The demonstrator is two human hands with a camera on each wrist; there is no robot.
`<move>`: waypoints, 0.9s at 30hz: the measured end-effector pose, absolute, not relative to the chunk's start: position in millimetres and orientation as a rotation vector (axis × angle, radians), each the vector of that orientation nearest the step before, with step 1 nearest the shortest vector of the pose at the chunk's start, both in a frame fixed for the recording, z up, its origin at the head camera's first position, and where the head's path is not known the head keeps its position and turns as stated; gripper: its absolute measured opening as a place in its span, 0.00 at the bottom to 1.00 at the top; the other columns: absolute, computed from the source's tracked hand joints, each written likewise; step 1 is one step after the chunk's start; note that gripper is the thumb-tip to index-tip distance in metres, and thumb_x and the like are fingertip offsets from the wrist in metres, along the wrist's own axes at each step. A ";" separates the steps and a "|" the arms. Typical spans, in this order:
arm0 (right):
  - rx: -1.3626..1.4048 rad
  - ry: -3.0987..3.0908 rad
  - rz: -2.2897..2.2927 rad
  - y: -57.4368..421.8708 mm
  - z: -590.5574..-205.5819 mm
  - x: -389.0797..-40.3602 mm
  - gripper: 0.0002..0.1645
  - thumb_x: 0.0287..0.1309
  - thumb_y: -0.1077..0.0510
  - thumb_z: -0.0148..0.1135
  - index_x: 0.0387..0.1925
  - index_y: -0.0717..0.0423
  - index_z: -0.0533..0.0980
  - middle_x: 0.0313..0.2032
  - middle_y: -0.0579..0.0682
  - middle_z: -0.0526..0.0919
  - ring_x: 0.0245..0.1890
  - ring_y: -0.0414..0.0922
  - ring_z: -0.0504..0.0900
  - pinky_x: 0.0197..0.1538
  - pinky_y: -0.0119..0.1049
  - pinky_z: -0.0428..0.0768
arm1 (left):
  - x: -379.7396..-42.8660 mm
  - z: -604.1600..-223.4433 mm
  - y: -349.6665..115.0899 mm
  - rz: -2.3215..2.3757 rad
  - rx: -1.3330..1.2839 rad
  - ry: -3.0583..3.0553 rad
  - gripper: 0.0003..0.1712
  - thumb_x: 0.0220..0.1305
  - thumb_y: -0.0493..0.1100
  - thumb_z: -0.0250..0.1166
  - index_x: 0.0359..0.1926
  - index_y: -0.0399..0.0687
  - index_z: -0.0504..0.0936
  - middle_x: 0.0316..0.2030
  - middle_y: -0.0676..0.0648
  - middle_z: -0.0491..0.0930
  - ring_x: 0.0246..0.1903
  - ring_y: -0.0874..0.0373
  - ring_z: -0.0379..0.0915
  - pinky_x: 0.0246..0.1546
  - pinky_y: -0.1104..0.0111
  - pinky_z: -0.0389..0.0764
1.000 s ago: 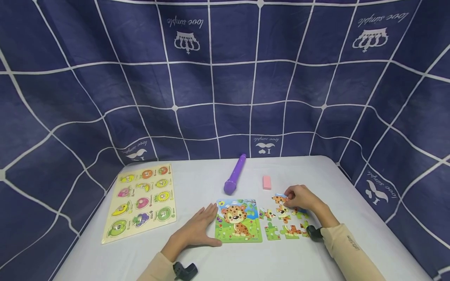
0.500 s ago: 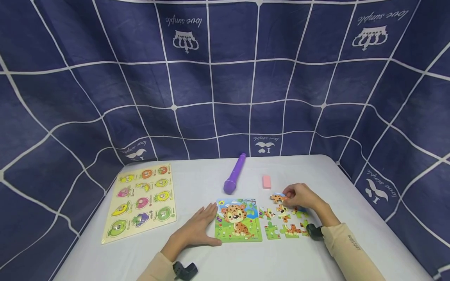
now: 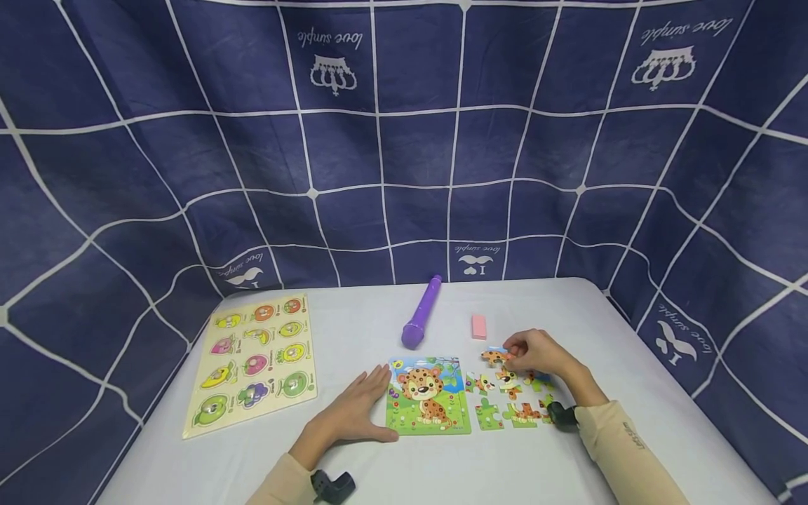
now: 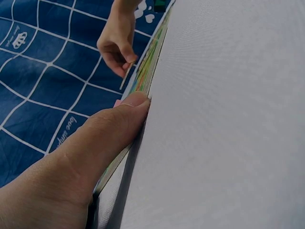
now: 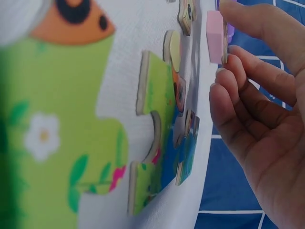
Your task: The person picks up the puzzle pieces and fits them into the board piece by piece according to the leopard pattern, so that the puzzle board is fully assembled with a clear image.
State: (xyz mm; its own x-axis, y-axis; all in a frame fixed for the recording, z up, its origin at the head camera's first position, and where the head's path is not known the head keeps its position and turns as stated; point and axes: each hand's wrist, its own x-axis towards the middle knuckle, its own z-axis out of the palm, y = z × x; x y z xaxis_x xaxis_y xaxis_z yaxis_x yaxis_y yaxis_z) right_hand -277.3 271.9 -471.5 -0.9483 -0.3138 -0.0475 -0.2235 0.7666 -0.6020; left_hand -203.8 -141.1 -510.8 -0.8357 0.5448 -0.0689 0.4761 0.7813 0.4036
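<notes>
My right hand (image 3: 541, 354) pinches a jigsaw piece (image 3: 492, 355) with orange spots and blue sky, above the loose pieces. The right wrist view shows this piece (image 5: 226, 42) edge-on between thumb and index finger, the other fingers curled. My left hand (image 3: 355, 412) rests on the white table, fingers spread, beside a square leopard picture board (image 3: 459, 414). In the left wrist view the left thumb (image 4: 107, 131) touches the board's edge. Several loose jigsaw pieces (image 3: 489, 416) with leopard and grass parts lie right of the board, some partly hidden under the right hand.
A pink block (image 3: 479, 327) lies behind the loose pieces. The purple toy microphone (image 3: 421, 313) is behind the picture board. At the left lies a wooden fruit puzzle board (image 3: 243, 365). A dark blue checked curtain (image 3: 416, 154) encloses the table's back and sides.
The right hand has shifted slightly left, carrying the pinched jigsaw piece with it. My left hand and the picture board have stayed in place.
</notes>
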 end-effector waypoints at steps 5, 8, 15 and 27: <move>-0.443 2.816 -0.930 271.7 -472.0 -276.5 0.22 0.42 0.54 0.77 0.41 0.59 0.83 0.27 0.44 0.79 0.28 0.39 0.73 0.29 0.27 0.74 | -204.0 -511.8 -141.4 0.551 0.813 2.793 0.72 0.40 0.81 0.64 0.75 0.42 0.52 0.77 0.45 0.47 0.77 0.51 0.42 0.77 0.52 0.47; -0.452 2.821 -0.923 271.2 -472.0 -276.0 0.22 0.42 0.54 0.77 0.40 0.59 0.83 0.27 0.44 0.79 0.28 0.39 0.73 0.29 0.27 0.74 | -204.4 -512.2 -141.5 0.549 0.813 2.795 0.72 0.39 0.82 0.64 0.75 0.42 0.51 0.77 0.45 0.47 0.77 0.51 0.42 0.77 0.53 0.47; -0.459 2.818 -0.934 266.3 -470.8 -276.1 0.21 0.42 0.55 0.78 0.40 0.59 0.83 0.27 0.44 0.79 0.28 0.40 0.73 0.28 0.27 0.73 | -205.0 -512.2 -141.4 0.552 0.817 2.801 0.73 0.39 0.82 0.64 0.75 0.42 0.52 0.77 0.45 0.47 0.77 0.51 0.42 0.77 0.53 0.47; -0.520 2.812 -0.955 242.8 -469.4 -274.9 0.20 0.43 0.54 0.78 0.38 0.58 0.82 0.26 0.43 0.79 0.27 0.40 0.73 0.28 0.27 0.74 | -204.5 -513.0 -141.7 0.554 0.818 2.802 0.73 0.39 0.83 0.63 0.75 0.42 0.52 0.77 0.46 0.47 0.77 0.51 0.42 0.77 0.52 0.47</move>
